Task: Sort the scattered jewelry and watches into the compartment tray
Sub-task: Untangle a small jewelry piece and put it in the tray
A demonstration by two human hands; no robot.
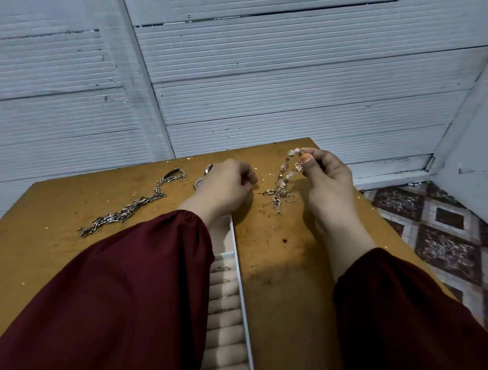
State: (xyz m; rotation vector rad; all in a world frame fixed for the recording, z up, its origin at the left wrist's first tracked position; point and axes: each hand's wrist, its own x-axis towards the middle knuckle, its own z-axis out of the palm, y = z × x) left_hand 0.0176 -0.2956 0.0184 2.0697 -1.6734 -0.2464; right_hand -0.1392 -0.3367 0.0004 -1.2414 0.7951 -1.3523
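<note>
The worktop (276, 269) is an ochre-brown board, scuffed, with dark stains on its right half and pale specks scattered across it. At its left a bundle of silver chains (125, 214) lies in a long diagonal line, with a thin ring (136, 197) touching it midway and another ring (183, 177) at its far end. Just right of that end, a silver watch (207, 169) is mostly hidden behind a hand. Right of centre lies a tangled heap of gold jewelry (277, 195) with a gold ring (290, 198) just beside it. Near the front stands a white-rimmed compartment tray (241, 281), largely covered by a sleeve; its padded rolls hold several rings (223, 268).
</note>
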